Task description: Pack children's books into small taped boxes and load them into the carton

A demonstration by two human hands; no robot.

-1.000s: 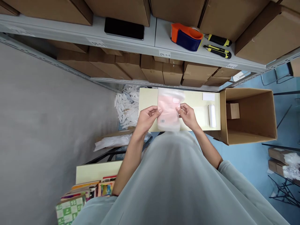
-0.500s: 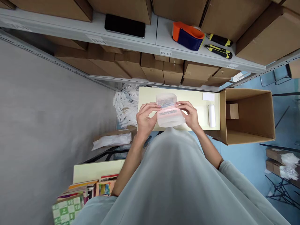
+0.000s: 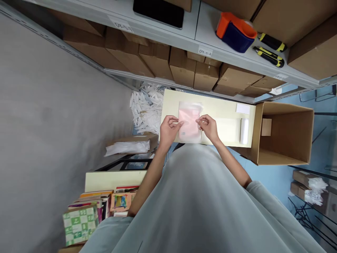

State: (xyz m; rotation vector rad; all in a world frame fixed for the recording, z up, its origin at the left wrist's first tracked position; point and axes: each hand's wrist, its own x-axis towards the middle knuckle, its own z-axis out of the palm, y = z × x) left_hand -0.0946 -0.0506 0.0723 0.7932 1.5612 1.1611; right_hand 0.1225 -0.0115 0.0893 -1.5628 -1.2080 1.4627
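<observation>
A pink item in a frosted, see-through plastic bag (image 3: pixel 190 123) lies at the near side of a pale yellow tabletop (image 3: pixel 223 123). A small barcode-like label shows at its lower left. My left hand (image 3: pixel 168 129) pinches the bag's left edge between thumb and fingers. At the opposite edge, my right hand (image 3: pixel 208 127) grips the bag with its fingertips. To the right on the table rest a white roll (image 3: pixel 244 131) and a stack of white labels or a small card (image 3: pixel 242 108).
An open cardboard box (image 3: pixel 285 133) stands right of the table. Shelving above holds brown boxes (image 3: pixel 181 66), a black phone (image 3: pixel 158 12), an orange-and-blue tape dispenser (image 3: pixel 235 32) and cutters (image 3: pixel 270 56). White scraps (image 3: pixel 147 109) heap at the left; books (image 3: pixel 105 203) lie lower left.
The bag shows a different face: the printed side seen before is replaced by a plain pink one with a small label. It lies flatter and straighter. The camera view has shifted slightly.
</observation>
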